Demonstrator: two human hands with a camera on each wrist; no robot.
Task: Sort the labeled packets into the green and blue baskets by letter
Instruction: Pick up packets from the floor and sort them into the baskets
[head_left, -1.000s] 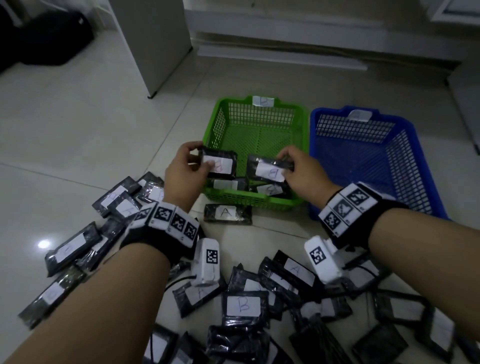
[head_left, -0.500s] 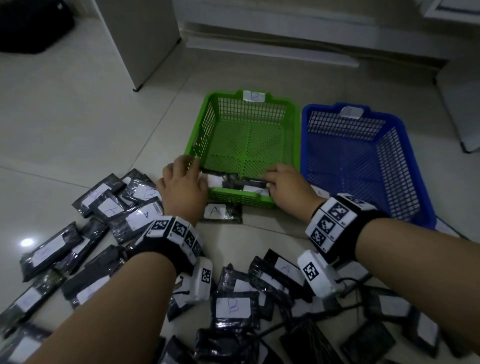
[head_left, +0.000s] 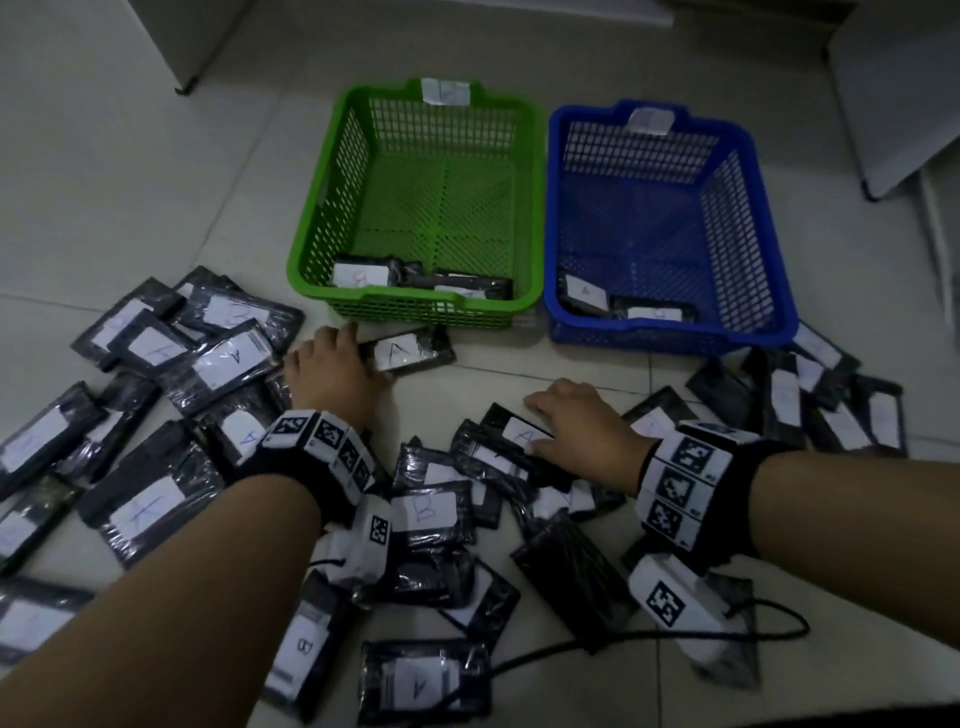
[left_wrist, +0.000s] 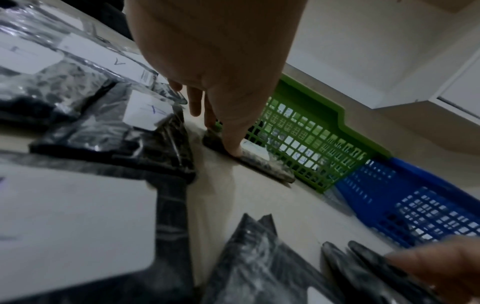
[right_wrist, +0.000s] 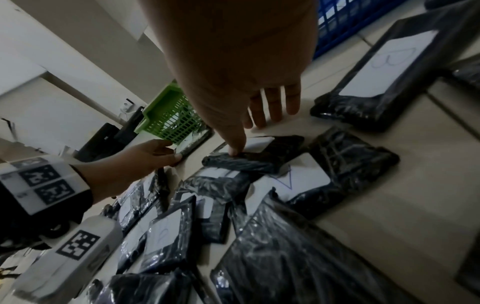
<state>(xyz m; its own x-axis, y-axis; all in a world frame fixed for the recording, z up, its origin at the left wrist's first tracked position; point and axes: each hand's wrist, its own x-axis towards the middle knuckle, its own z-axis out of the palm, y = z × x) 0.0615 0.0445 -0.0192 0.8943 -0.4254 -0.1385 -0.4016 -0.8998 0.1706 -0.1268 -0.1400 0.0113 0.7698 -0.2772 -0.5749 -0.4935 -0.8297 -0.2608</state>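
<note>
At 6 o'clock, packets (head_left: 423, 512) litter the floor (head_left: 545, 374). Right hand (head_left: 582, 423), fingers spread, presses an A packet (head_left: 519, 431); left hand (head_left: 332, 371) pinches another A (head_left: 402, 351) at 11 o'clock. Pickup step; next lift both to blue basket (head_left: 748, 218), past green basket (head_left: 535, 208). Overlapping packets may drag along.

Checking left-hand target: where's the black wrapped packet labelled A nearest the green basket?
Head view, centre-left: the black plastic-wrapped packet labelled A lies on the floor just before the green basket front wall, left hand touching its left end.
</note>
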